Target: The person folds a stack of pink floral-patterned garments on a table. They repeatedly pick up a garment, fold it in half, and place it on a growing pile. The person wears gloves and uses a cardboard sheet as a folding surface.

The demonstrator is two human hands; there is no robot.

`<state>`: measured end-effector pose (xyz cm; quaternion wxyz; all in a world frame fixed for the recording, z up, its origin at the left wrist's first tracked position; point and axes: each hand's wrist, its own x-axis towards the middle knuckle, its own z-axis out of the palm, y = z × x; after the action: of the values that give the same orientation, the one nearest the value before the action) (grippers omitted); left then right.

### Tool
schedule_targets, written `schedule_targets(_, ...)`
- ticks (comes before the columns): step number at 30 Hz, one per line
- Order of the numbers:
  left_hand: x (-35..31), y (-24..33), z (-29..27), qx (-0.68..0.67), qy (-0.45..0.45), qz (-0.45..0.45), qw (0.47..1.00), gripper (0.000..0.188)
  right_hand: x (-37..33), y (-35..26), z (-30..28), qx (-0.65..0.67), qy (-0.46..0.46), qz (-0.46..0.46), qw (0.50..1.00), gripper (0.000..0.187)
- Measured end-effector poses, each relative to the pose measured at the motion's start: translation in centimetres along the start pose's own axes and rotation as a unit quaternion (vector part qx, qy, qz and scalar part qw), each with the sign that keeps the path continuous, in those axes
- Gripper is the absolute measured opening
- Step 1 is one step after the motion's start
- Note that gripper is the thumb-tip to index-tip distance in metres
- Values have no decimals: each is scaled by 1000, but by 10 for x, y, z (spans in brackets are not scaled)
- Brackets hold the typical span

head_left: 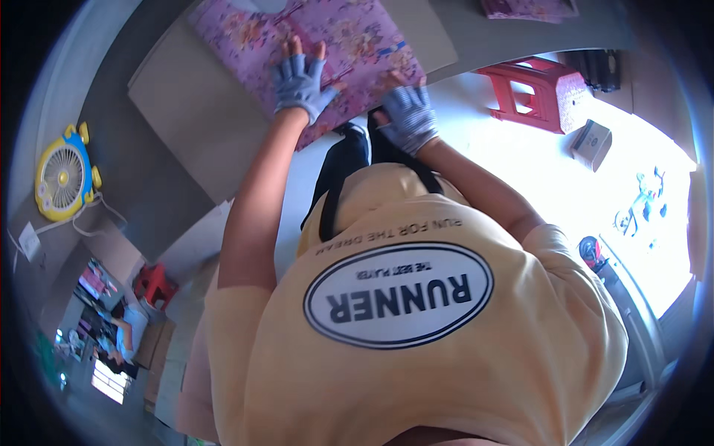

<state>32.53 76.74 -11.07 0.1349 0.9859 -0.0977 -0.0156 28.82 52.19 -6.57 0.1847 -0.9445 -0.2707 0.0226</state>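
A folded pink-purple floral garment (348, 44) lies at an angle on the grey table, its top cut off by the view's edge. My left hand (301, 83), in a blue-grey fingerless glove, rests flat on it with the fingers spread. At the garment's near right edge is my right hand (409, 113), in a striped glove of the same sort. Its fingers reach over the cloth and look stretched out; the thumb points toward the left hand. A large pale flat sheet (186, 104) lies beneath the garment and sticks out on both sides.
Another floral piece (529, 7) lies at the table's far right. A yellow-and-blue fan (64, 177) with a white cord stands at the left. On the right are a red plastic stool (532, 93) and a small box (593, 144). Another person (132, 331) sits in the lower left background.
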Motion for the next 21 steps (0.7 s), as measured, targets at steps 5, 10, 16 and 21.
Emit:
schedule_targets(5, 4, 7, -15, 45, -46, -26, 998, 101, 51, -17, 15, -48, -19, -62, 997, 58)
schedule_targets(10, 2, 7, -15, 45, -47, -32, 997, 95, 90, 6, 9, -71, -38, -106, 991, 62)
schedule_targets(16, 4, 10, -17, -6, -36, -51, 998, 94, 151, 43, -2, -172, -97, -155, 968, 59)
schedule_targets(21, 2, 13, -18, -31, -25, -58, 998, 94, 274, 48, -16, -283, -127, -133, 941, 60)
